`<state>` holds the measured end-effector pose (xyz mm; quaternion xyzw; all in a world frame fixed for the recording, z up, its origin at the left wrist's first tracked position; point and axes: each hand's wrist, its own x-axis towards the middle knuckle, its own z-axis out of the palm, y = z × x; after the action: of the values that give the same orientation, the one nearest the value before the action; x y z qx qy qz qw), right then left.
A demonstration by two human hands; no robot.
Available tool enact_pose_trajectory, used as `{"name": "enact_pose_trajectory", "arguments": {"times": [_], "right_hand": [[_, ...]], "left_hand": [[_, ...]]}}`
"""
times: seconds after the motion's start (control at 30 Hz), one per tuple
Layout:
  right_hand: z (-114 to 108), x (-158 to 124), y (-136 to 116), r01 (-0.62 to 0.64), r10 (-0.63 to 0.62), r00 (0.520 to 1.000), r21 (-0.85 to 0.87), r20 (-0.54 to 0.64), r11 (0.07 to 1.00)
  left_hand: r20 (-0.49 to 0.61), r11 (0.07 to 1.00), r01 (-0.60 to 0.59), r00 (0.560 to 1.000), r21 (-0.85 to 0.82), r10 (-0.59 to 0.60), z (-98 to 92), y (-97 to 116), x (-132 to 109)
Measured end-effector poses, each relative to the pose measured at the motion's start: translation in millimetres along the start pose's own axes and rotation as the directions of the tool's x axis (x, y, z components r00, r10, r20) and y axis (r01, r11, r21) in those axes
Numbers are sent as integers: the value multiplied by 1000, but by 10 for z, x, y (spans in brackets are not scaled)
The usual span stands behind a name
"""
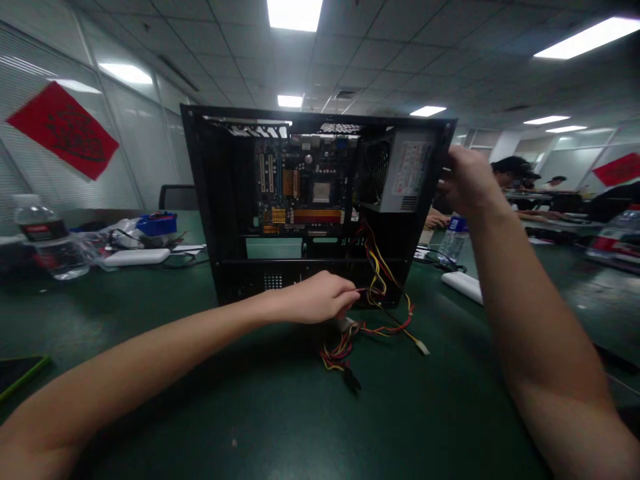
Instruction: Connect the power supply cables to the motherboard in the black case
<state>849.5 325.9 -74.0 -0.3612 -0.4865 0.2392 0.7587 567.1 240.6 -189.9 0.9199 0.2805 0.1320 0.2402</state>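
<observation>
An open black computer case (210,200) stands upright on the dark green table (280,413), its motherboard (300,193) and grey power supply (405,173) facing me. A bundle of red, yellow and black power cables (380,293) spills out of the case onto the table. My left hand (315,299) pinches these cables low in front of the case, fingers closed. My right hand (467,180) grips the case's upper right edge beside the power supply.
A water bottle (47,237), a white power strip (135,257) and a blue box (157,223) lie at left. Another bottle (453,240) and white strip (463,285) sit at right. People sit at desks far right. A chair back (177,197) stands behind.
</observation>
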Motion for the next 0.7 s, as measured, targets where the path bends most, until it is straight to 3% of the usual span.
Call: {"name": "enact_pose_trajectory", "arguments": {"times": [0.1, 0.17, 0.23, 0.3, 0.37, 0.4, 0.43, 0.47, 0.5, 0.53, 0.57, 0.6, 0.63, 0.7], "right_hand": [[-36, -48, -134, 80, -79, 995, -5, 63, 997], [-4, -96, -214, 156, -154, 988, -93, 26, 983], [37, -147, -288, 243, -251, 968, -191, -21, 951], [66, -229, -372, 385, -413, 910, -291, -39, 876], [73, -366, -482, 544, -608, 794, -444, -2, 712], [69, -456, -547, 593, -660, 748, -513, 66, 620], [61, -556, -612, 624, -656, 734, -561, 179, 545], [52, -659, -673, 642, -564, 752, -574, 341, 508], [44, -757, -723, 658, -384, 751, -562, 536, 502], [41, -844, -755, 669, -161, 692, -542, 704, 508], [47, -913, -766, 680, 49, 584, -521, 811, 515], [65, -963, -753, 694, 199, 477, -506, 856, 512], [97, -993, -719, 712, 277, 408, -493, 870, 500], [206, -1007, -603, 748, 287, 369, -466, 884, 473]], "left_hand": [[-133, 980, 37, 989, -195, -64, -275, 301, -182], [-243, 988, 17, 969, -152, -54, -546, 492, -317], [-262, 999, 32, 964, -33, -39, -817, 617, -442], [-262, 993, 59, 965, 106, -30, -1028, 663, -553], [-285, 970, 97, 958, 222, -31, -1153, 651, -655], [-301, 957, 117, 953, 266, -33, -1189, 633, -705], [-312, 944, 135, 949, 301, -36, -1216, 613, -755], [-319, 933, 151, 947, 327, -41, -1237, 591, -805], [-319, 924, 165, 946, 346, -49, -1259, 570, -855], [-315, 915, 178, 947, 362, -59, -1284, 549, -904], [-314, 906, 189, 947, 379, -67, -1313, 527, -950], [-318, 896, 201, 945, 396, -71, -1344, 504, -988], [-326, 886, 211, 942, 414, -72, -1375, 480, -1019], [-334, 866, 225, 940, 446, -73, -1421, 438, -1048]]}}
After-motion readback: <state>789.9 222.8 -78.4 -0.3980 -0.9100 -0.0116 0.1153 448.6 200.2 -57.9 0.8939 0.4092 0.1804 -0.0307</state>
